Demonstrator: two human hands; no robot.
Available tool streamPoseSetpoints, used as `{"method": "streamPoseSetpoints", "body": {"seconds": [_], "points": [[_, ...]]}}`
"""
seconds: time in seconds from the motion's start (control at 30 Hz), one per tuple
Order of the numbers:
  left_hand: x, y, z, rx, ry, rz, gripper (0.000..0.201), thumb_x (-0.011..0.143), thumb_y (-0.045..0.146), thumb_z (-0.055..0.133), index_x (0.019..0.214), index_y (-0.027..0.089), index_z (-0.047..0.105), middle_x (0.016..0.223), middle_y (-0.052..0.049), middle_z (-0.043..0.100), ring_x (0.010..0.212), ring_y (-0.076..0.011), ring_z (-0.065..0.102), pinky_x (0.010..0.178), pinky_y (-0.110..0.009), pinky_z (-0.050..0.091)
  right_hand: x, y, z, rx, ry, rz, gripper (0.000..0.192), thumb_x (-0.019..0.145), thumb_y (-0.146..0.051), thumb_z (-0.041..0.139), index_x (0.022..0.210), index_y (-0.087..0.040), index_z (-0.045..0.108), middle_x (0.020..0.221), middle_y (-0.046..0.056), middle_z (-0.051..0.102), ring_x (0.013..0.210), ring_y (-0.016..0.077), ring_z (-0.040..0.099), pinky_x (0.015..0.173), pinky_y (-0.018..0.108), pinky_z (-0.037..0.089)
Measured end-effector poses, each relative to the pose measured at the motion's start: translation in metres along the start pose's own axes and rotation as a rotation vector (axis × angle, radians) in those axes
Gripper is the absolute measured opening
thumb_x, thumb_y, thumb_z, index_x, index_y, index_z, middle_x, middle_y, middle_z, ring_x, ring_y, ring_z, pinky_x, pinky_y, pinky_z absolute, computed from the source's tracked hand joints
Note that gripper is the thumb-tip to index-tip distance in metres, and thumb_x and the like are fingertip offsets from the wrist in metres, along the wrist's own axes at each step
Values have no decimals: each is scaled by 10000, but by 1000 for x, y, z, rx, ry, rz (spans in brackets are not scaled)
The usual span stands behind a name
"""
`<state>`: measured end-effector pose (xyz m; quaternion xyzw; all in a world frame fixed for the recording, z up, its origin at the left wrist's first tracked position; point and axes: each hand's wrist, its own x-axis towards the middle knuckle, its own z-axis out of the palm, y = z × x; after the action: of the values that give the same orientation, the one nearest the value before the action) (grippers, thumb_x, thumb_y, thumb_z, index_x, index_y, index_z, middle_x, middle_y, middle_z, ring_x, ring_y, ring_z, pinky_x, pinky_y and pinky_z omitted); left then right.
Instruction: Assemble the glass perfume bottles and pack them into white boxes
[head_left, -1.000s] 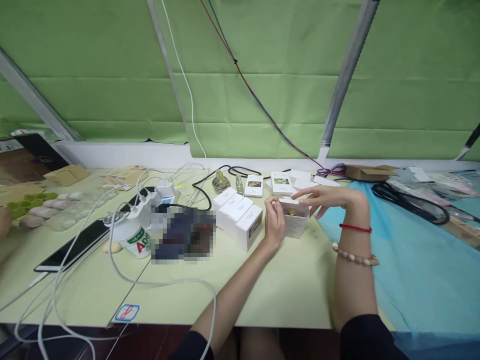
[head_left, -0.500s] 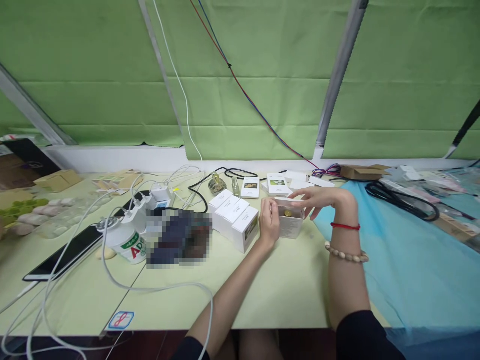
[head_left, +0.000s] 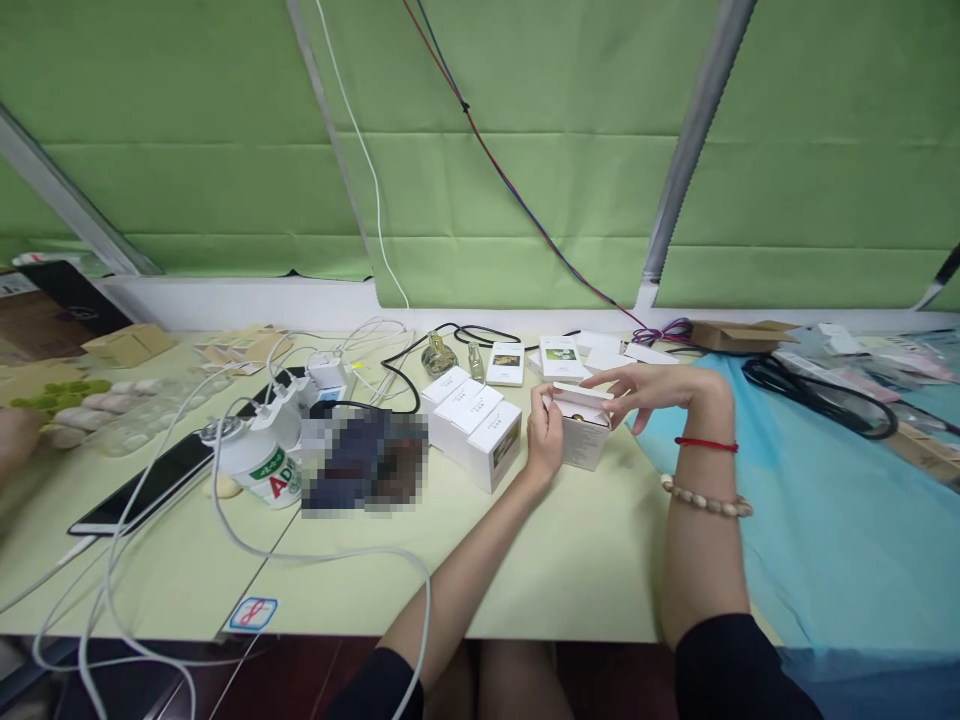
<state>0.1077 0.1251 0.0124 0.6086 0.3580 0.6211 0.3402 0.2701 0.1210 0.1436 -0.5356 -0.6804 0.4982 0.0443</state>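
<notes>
On the table in front of me stands a small white box (head_left: 587, 446), partly open at the top. Something gold-coloured shows just inside its opening; most of it is hidden. My left hand (head_left: 546, 435) is wrapped round the box's left side. At the top right, my right hand (head_left: 651, 392) has its fingers on the box's lid flap (head_left: 583, 396), which is tilted over the opening. Left of the box, several closed white boxes (head_left: 474, 420) stand in a row. Behind these are a round glass bottle (head_left: 439, 355) and a slim glass bottle (head_left: 475, 361).
White picture cards (head_left: 505, 363) lie at the back. To the left are a white bottle (head_left: 259, 468), a power strip (head_left: 281, 405), a black tablet (head_left: 150, 490) and loose white cables. Another person's hand (head_left: 15, 440) is at the far left. Blue sheeting (head_left: 810, 530) covers the right side.
The lid flap has come down further over the box's opening, and less of the gold-coloured part shows. Another person's hand has come into view at the far left. The view has shifted slightly.
</notes>
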Motion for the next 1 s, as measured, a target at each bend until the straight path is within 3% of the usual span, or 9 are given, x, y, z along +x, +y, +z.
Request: {"method": "streamPoseSetpoints", "body": {"seconds": [0.1,0.3,0.47,0.57,0.73,0.87,1.0], "points": [[2,3,1,-38,31,1,107,878,233,349,969,217,405,828,-1,513,677,-111,487,619,-216,401,4,0,0,-7,-16,13,832,696,-345,702,1390,-209,263,1064,107,625,921,211,648,741,319,576],[0,6,2,-106,18,29,143,903,324,350,1003,223,331,803,-8,519,670,-113,498,607,-220,400,16,-18,9,-74,60,201,857,650,-269,744,1371,-205,285,1218,151,532,777,195,686,732,317,580],[-2,1,3,-2,50,43,187,891,399,382,913,222,325,873,-28,509,820,-134,544,712,-248,421,18,-19,9,-65,27,153,795,681,-280,720,1358,-238,305,1284,143,486,671,151,686,701,296,583],[-3,-2,2,75,9,31,189,896,405,369,904,216,365,908,-37,532,844,-139,554,725,-255,426,19,-13,5,-60,58,88,761,694,-325,707,1349,-232,333,1303,142,465,648,135,680,685,279,585],[-5,-8,-4,346,-101,260,229,854,418,454,902,194,456,1093,-93,468,982,-187,536,770,-300,444,14,-12,2,-126,76,18,734,662,-406,722,1313,-238,428,1250,110,520,707,149,670,674,273,586],[-4,-11,-3,425,-77,431,185,870,357,447,895,179,491,1138,-113,411,1078,-201,498,851,-352,450,8,-14,1,-110,-31,-39,575,731,-554,592,1182,-198,576,1086,93,623,823,191,650,676,274,583],[-4,-8,-1,423,-69,498,165,874,307,456,810,172,526,1153,-103,416,1084,-191,505,867,-353,461,9,-12,0,-73,-25,9,522,735,-534,602,1111,-173,626,1008,94,654,869,213,641,696,294,583]]}}
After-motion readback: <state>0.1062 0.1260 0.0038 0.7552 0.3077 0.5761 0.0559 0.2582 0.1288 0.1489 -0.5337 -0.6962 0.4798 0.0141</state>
